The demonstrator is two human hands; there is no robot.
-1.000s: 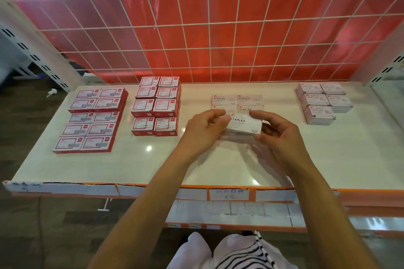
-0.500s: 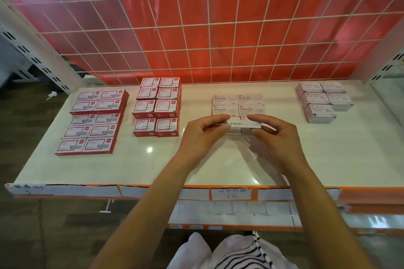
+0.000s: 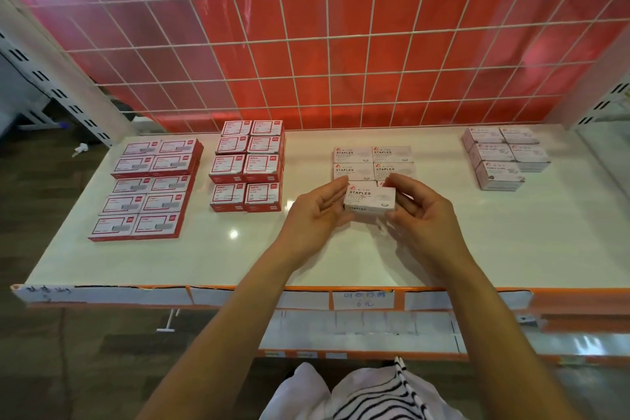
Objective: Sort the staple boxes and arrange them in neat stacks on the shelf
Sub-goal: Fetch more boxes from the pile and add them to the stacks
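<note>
On the white shelf [image 3: 341, 256], red-edged box stacks [image 3: 146, 184] sit at left, further red stacks [image 3: 248, 170] beside them, pale boxes [image 3: 504, 157] at far right; white staple boxes [image 3: 373, 162] lie centrally; left hand [image 3: 315, 215] and right hand [image 3: 422, 215] together pinch one staple box [image 3: 370, 200], apparently just touching that group.

Four groups of boxes sit across the shelf [image 3: 341, 259]. Far left lies a flat block of staple boxes [image 3: 146, 187]; just right of it, a taller stack [image 3: 249, 169]. Right of centre sit the STAPLES boxes [image 3: 373, 162], one more box [image 3: 370, 199] just before them. The paper clip boxes [image 3: 504, 157] stand far right, well apart. A wire grid [image 3: 306, 44] rises behind.
</note>
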